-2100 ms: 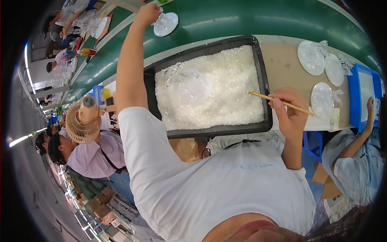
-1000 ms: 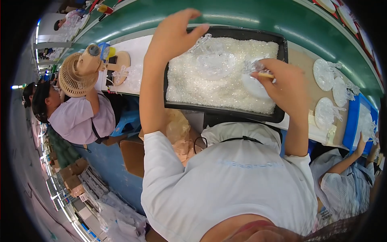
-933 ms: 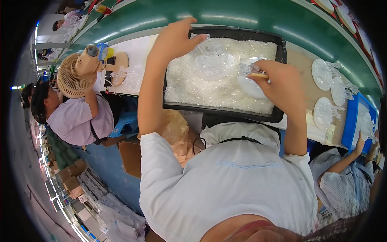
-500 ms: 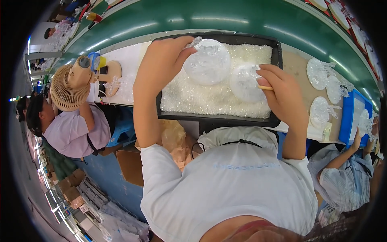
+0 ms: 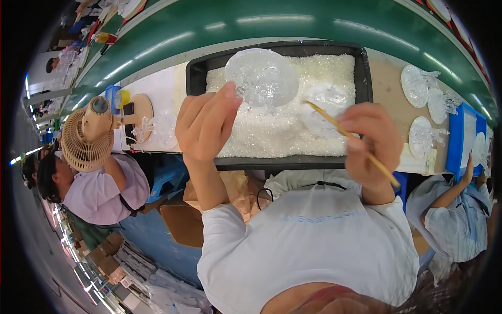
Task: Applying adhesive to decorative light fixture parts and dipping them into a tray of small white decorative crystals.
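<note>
Brown cardboard boxes [image 5: 183, 222] on floor, lower left.

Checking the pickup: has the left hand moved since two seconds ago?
Yes. The left hand came back from beyond the black tray to its near-left edge, holding a clear disc.

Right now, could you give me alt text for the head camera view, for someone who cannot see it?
A person's left hand holds a clear round disc over a black tray of clear bits, while the right hand holds a thin stick to a second disc. More discs lie on the bench at right; co-workers sit on both sides.
</note>
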`<state>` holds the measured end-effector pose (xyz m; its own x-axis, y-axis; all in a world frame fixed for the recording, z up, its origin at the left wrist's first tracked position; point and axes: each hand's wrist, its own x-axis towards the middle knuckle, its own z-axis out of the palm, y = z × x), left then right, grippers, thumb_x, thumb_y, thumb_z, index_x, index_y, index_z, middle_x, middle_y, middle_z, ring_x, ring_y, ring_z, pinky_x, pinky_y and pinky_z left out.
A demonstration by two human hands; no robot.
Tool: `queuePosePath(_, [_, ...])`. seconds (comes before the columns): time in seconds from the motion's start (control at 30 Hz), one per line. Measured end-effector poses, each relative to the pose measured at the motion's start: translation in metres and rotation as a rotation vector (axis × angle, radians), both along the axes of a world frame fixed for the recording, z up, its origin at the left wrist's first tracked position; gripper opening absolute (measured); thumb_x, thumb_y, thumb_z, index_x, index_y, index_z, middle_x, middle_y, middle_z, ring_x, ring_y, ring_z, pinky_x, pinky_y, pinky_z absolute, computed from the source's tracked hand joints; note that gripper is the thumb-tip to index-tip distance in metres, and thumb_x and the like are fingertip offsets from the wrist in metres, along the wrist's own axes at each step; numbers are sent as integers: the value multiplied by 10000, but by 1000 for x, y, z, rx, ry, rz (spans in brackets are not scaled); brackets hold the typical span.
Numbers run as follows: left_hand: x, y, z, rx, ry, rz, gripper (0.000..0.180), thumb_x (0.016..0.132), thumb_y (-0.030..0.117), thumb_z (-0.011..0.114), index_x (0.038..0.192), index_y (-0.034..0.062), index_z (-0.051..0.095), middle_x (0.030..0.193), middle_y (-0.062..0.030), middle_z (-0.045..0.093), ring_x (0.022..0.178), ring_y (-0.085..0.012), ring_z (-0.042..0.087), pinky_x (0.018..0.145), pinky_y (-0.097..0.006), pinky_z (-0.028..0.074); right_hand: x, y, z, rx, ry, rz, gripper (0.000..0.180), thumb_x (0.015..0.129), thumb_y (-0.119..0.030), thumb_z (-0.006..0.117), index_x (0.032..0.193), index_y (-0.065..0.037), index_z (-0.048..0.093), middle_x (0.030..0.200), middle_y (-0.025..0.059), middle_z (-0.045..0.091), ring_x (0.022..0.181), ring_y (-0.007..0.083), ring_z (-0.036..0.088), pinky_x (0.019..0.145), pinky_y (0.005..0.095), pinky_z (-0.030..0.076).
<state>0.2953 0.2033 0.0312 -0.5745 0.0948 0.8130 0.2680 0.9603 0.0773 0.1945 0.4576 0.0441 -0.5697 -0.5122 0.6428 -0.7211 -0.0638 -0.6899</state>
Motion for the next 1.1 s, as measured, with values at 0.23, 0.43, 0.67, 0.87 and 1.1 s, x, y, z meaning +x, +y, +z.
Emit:
queuePosePath(0.23, [7, 0, -18, 191, 81, 48, 260, 717, -53, 804, 943, -13, 682, 802, -121, 731, 590, -196, 628, 512, -248, 450, -1, -14, -19, -1, -62, 145, 119, 871, -4, 657, 979, 41, 637, 902, 193, 679, 782, 257, 673, 687, 327, 553])
queuePosePath(0.43, [12, 12, -19, 483, 65, 267, 235, 739, -38, 820, 944, -36, 707, 703, -102, 705, 529, -97, 583, 446, -161, 345, 0, -21, -25, 19, 38, 104, 202, 756, 71, 660, 955, 49, 631, 863, 184, 661, 732, 268, 670, 650, 337, 561])
queuePosePath(0.67, [10, 13, -13, 482, 46, 246, 146, 741, -81, 798, 861, -66, 716, 675, -100, 684, 527, -108, 577, 459, -170, 365, 4, -23, -28, -11, 124, 219, 218, 714, 81, 677, 925, 60, 627, 861, 201, 643, 675, 291, 665, 568, 344, 555])
queuePosePath(0.87, [13, 12, -9, 452, 11, 178, 165, 719, -111, 793, 859, -79, 711, 681, -119, 680, 542, -172, 594, 495, -221, 444, 8, -28, -21, 107, 175, 183, 244, 690, 109, 711, 912, 55, 626, 875, 211, 645, 684, 316, 673, 577, 367, 567])
queuePosePath(1.1, [15, 11, -11, 428, 29, 100, 165, 726, -122, 774, 869, -97, 696, 729, -155, 706, 561, -206, 604, 513, -242, 466, 8, -27, -30, -6, 215, 124, 325, 612, 110, 711, 925, 50, 647, 880, 213, 650, 674, 300, 665, 560, 346, 557])
